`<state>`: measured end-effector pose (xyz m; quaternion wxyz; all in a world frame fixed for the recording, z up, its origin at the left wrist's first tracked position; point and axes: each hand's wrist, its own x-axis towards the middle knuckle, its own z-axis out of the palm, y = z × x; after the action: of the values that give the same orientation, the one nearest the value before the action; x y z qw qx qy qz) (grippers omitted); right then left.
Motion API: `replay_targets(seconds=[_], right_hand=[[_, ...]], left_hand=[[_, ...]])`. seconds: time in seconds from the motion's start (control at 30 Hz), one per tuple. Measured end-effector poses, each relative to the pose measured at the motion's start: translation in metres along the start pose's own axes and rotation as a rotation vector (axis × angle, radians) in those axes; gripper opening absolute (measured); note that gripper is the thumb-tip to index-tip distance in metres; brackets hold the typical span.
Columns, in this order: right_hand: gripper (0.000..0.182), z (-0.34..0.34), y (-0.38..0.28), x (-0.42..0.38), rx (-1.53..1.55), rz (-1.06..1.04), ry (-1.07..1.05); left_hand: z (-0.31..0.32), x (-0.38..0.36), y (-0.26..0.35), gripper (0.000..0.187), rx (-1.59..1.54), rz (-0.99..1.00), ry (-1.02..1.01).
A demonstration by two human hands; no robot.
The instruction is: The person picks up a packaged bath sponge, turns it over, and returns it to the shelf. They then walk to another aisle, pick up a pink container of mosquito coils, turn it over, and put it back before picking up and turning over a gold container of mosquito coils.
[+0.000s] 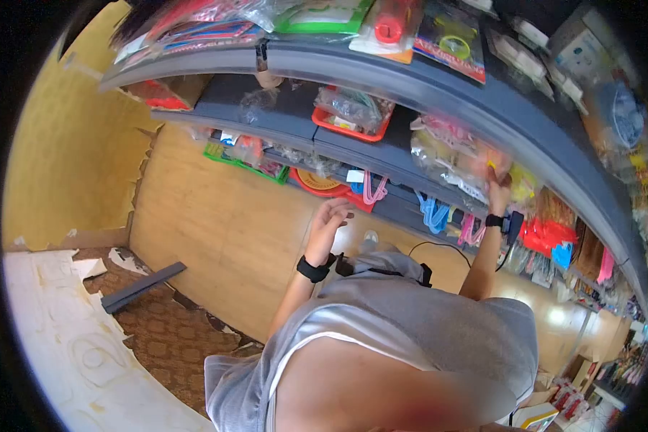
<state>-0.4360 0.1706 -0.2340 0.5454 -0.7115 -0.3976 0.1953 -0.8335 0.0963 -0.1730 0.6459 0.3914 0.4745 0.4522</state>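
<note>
My left hand [330,222] hovers in front of the lower shelves with nothing in it, its fingers loosely curled and apart. A dark band circles that wrist. Higher up on the right, my right hand [498,191] reaches into a shelf, its fingers closed at the edge of an orange-and-yellow plastic packet [491,155]. Part of the grip is hidden. Beside it lie clear plastic packets [439,155] in a heap. Another dark band with a small box sits on my right wrist. Closest to my left hand are pink hangers [374,189] and a round orange-red item [317,181].
The curved grey shelf edge [381,72] runs above my hands. A red tray [353,122] with bagged goods stands on a shelf, and a green basket [248,164] lower down. Blue hangers [433,212] hang nearby. A dark strip [144,286] lies on torn flooring at left.
</note>
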Motion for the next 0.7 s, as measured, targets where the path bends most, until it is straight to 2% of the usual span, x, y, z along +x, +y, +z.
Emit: replay_targets(seconds=[0.03, 0.1, 0.17, 0.2, 0.23, 0.3, 0.47, 0.63, 0.7], right_hand=[[0.052, 0.004, -0.007, 0.001, -0.132, -0.040, 0.027], [0.057, 0.011, 0.038, 0.019, -0.027, -0.109, 0.070], [0.063, 0.014, 0.029, 0.011, 0.012, -0.171, 0.237], [0.068, 0.014, 0.023, 0.009, -0.104, -0.291, 0.309], [0.068, 0.013, 0.007, 0.001, -0.108, -0.287, 0.307], [0.068, 0.012, -0.023, -0.015, -0.484, -0.358, 0.478], [0.058, 0.049, -0.089, -0.064, -0.463, -0.404, 0.509], [0.049, 0.125, -0.141, -0.127, -0.125, -0.395, 0.266], [0.045, 0.163, -0.156, -0.155, -0.085, -0.303, 0.144]], left_hand=[[0.001, 0.004, 0.001, 0.030, -0.001, 0.004, -0.008], [0.003, 0.012, 0.001, 0.029, -0.008, 0.013, -0.010], [0.003, 0.019, 0.000, 0.029, 0.014, 0.054, -0.025], [0.001, 0.020, 0.001, 0.029, 0.014, 0.049, -0.022], [-0.002, 0.021, 0.003, 0.030, 0.011, 0.051, -0.040], [-0.010, 0.024, 0.006, 0.030, 0.006, 0.056, -0.065], [-0.053, 0.028, 0.015, 0.032, 0.016, -0.020, -0.072], [-0.125, 0.025, 0.030, 0.031, 0.038, -0.006, -0.097], [-0.159, 0.019, 0.035, 0.031, 0.046, -0.002, -0.076]])
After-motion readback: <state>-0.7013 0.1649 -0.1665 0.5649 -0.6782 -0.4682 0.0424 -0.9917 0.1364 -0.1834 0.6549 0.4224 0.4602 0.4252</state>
